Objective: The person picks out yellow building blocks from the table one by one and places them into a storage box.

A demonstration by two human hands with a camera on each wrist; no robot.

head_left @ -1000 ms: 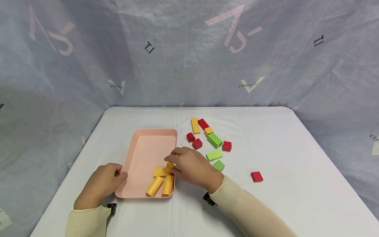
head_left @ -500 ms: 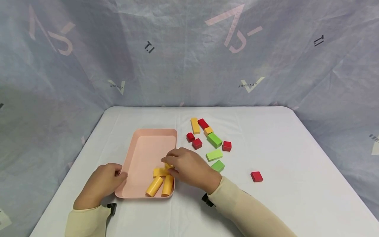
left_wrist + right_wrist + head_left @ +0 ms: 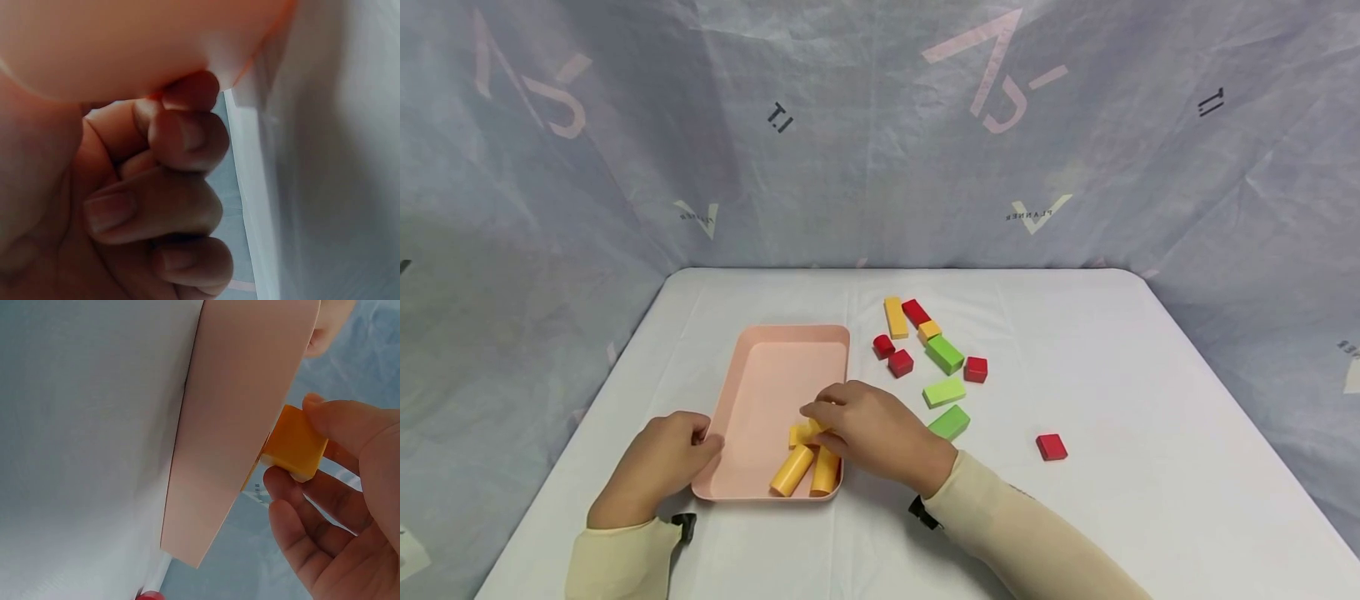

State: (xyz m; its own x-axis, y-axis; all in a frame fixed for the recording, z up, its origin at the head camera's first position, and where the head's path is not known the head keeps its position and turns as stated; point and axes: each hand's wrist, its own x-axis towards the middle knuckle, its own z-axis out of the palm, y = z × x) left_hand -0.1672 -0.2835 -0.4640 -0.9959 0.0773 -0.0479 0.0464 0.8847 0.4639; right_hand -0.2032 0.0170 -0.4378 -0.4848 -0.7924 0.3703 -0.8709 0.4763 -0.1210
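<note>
While the left hand (image 3: 658, 458) keeps its thumb and curled fingers pinched on the left rim of the tray (image 3: 771, 375), as before, the right hand (image 3: 876, 429) has shifted a little left and toward the person since a second ago. Its thumb and fingers grip a yellow block (image 3: 295, 442) over the tray's near right part, now covering more of a yellow piece (image 3: 797, 436); two yellow cylinders (image 3: 792, 471) lie unmoved near it. More of the green block (image 3: 950, 422) past the hand shows.
</note>
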